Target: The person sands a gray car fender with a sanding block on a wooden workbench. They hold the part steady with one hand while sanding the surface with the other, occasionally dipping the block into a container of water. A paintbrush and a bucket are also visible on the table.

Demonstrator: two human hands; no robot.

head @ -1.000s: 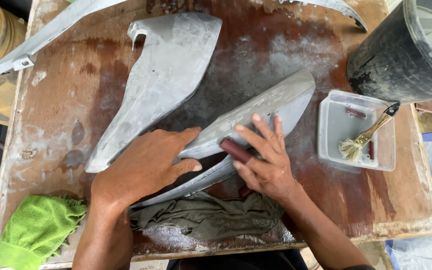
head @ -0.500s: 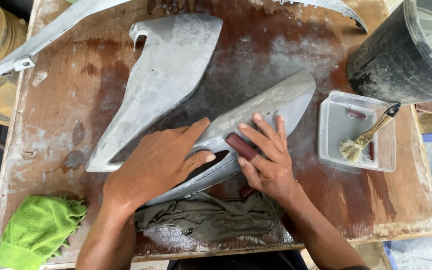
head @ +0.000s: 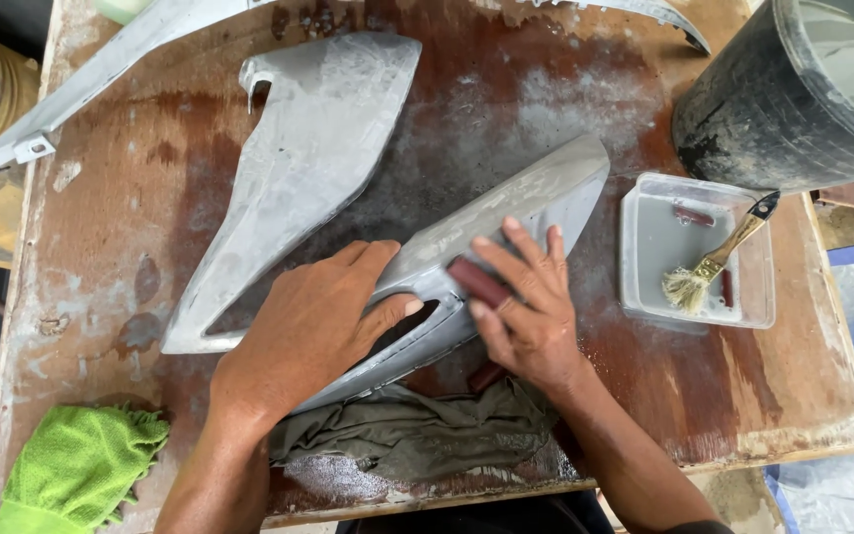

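A long grey curved body panel (head: 536, 198) lies slantwise across the wet wooden table (head: 130, 198). My left hand (head: 308, 331) lies flat on the panel's lower left part and presses it down. My right hand (head: 526, 307) rests on the panel's middle, fingers spread over a dark red sanding block (head: 476, 281) that it holds against the surface. The block's lower end (head: 486, 376) peeps out under the palm. A crumpled olive-grey rag (head: 417, 430) sits under the panel's near edge.
A second, larger grey panel (head: 298, 168) lies to the left, and further panel pieces (head: 71, 99) at the back. A clear plastic tub (head: 694, 247) with a brush (head: 719, 262) stands right, a dark bucket (head: 803, 89) behind it. A green cloth (head: 76, 465) lies front left.
My right hand and the red block have slid slightly up and to the right along the panel. My left hand has shifted a little right, still pressing the panel.
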